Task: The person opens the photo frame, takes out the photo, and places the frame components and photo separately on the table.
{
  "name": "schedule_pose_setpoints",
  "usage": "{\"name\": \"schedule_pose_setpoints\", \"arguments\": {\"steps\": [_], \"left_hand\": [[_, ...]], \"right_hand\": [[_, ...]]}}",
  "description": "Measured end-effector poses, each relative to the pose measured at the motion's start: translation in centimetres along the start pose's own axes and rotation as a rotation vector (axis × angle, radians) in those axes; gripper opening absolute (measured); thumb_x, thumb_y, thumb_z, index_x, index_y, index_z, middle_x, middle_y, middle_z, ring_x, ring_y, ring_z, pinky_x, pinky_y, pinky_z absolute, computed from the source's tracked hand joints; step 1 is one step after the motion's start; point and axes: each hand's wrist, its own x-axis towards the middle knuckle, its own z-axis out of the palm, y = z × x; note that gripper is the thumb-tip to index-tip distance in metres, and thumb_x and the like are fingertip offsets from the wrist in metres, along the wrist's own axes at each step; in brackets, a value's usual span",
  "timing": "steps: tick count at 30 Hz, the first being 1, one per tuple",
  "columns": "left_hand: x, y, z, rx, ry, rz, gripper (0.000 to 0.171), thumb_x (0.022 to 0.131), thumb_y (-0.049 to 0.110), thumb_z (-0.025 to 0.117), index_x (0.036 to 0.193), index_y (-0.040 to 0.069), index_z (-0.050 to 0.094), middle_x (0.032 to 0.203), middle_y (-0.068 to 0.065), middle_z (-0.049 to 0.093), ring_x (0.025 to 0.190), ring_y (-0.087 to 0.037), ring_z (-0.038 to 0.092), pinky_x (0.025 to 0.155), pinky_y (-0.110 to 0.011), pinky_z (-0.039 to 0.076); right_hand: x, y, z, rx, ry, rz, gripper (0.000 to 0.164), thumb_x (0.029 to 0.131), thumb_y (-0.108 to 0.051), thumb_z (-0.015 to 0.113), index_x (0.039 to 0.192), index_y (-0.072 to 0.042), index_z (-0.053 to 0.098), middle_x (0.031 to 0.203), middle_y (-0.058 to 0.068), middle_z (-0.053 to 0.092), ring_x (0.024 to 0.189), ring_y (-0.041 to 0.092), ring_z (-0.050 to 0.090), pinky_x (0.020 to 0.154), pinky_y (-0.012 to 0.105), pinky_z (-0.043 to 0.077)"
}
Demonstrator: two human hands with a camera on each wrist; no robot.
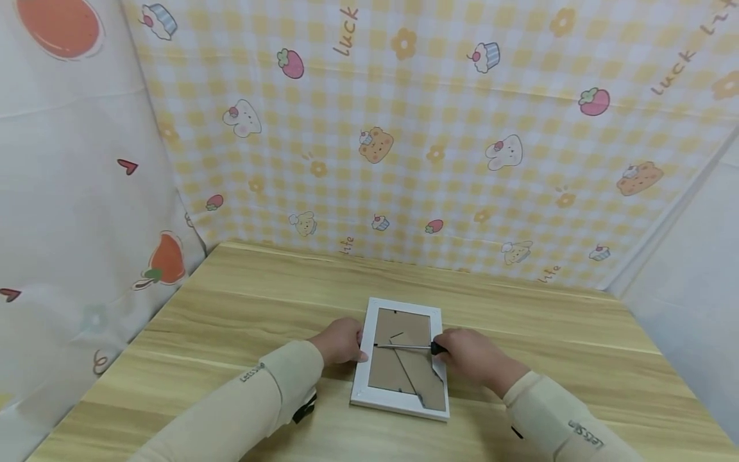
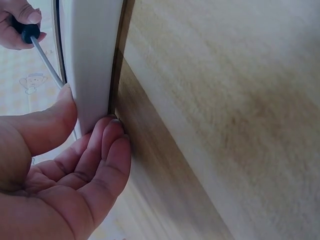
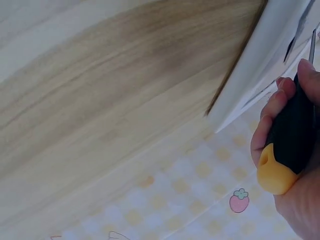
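What head view hides, screwdriver end (image 3: 276, 172) (yellow)

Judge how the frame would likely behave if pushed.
The frame looks stiff, since its sides run straight and thick. Lying broad and low on the table, it would probably slide rather than tip. It may resist somewhat while the left hand grips its edge.

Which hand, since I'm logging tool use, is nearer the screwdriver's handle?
Right: the right hand is wrapped around the handle, while the left hand grips the left edge of the picture frame, apart from the handle.
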Motion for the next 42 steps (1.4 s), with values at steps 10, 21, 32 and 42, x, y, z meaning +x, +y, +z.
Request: {"name": "schedule_pose_setpoints", "arguments": {"steps": [10, 21, 32, 42], "left_hand": [[0.3, -0.3, 0.2, -0.014, -0.012, 0.0, 0.036, 0.074, 0.007, 0.082, 0.063, 0.007, 0.047, 0.062, 0.001, 0.043, 0.061, -0.014, 0.041, 0.056, -0.025, 0.034], [0.2, 0.0, -0.2, 0.004, -0.014, -0.012, 0.036, 0.075, 0.008, 0.082, 0.064, 0.007, 0.047, 0.063, 0.0, 0.045, 0.061, -0.014, 0.042, 0.056, -0.025, 0.035], [0.0, 0.0, -0.2, -0.017, -0.01, -0.006, 0.035, 0.074, 0.006, 0.082, 0.063, 0.006, 0.049, 0.062, 0.001, 0.044, 0.061, -0.013, 0.042, 0.056, -0.024, 0.034], [-0.4, 0.3, -0.5, -0.053, -0.031, -0.048, 0.031, 0.077, 0.006, 0.08, 0.066, 0.005, 0.051, 0.064, -0.001, 0.047, 0.063, -0.015, 0.044, 0.057, -0.026, 0.036]], "right_hand": [[0.2, 0.0, 0.1, 0.0, 0.001, -0.001, 0.011, 0.086, -0.01, 0.071, 0.08, -0.011, 0.062, 0.074, -0.007, 0.058, 0.066, 0.005, 0.05, 0.061, 0.029, 0.047], [1.7, -2.3, -3.5, -0.203, -0.042, -0.021, 0.026, 0.083, -0.009, 0.074, 0.066, -0.011, 0.053, 0.061, -0.004, 0.046, 0.055, 0.009, 0.036, 0.052, 0.027, 0.038], [5.2, -6.6, -7.7, -0.429, -0.193, -0.038, 0.041, 0.084, 0.003, 0.064, 0.057, -0.015, 0.038, 0.056, -0.005, 0.026, 0.053, 0.01, 0.023, 0.049, 0.024, 0.023], [7.9, -9.9, -8.6, -0.649, -0.273, 0.01, 0.039, 0.088, -0.009, 0.063, 0.056, -0.014, 0.042, 0.053, -0.004, 0.029, 0.048, 0.011, 0.025, 0.043, 0.025, 0.023]]}}
